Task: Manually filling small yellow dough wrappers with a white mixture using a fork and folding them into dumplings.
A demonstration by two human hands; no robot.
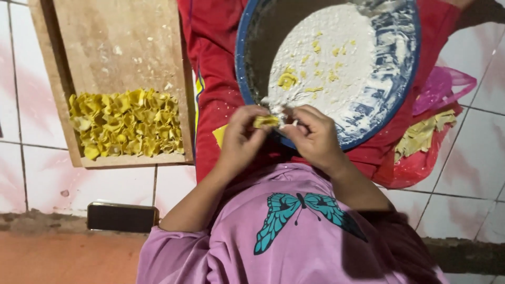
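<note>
View from the head camera, looking down the person's front. At the centre of the frame the left hand (243,134) and the right hand (314,137) meet over the near rim of a blue basin (247,31). A small yellow dough wrapper (265,121) lies between them: the left hand's fingers are curled and pinch its left end, while the right hand's fingertips (292,124) are drawn together on its right end, which is smeared with pale filling. The wrapper thus sits just above and between both hands, touching each, directly over the basin's lower edge.

The basin occupies the upper centre and upper right of the frame and holds a whitish paste (336,58) spread across its floor, flecked with yellow scraps. It rests on red cloth (213,63) over the person's lap.

At the upper left, well apart from the hands, a wooden board (118,42) lies on the tiled floor (31,173); its lower part carries a dense cluster of folded yellow dumplings (126,123). At the right edge, a red plastic bag (421,158) holds a stack of yellow wrappers (421,134), beside a pink bag (442,87). A dark flat phone (122,216) lies at the lower left. The person's pink shirt (221,252), bearing a teal butterfly motif, fills the bottom centre.
</note>
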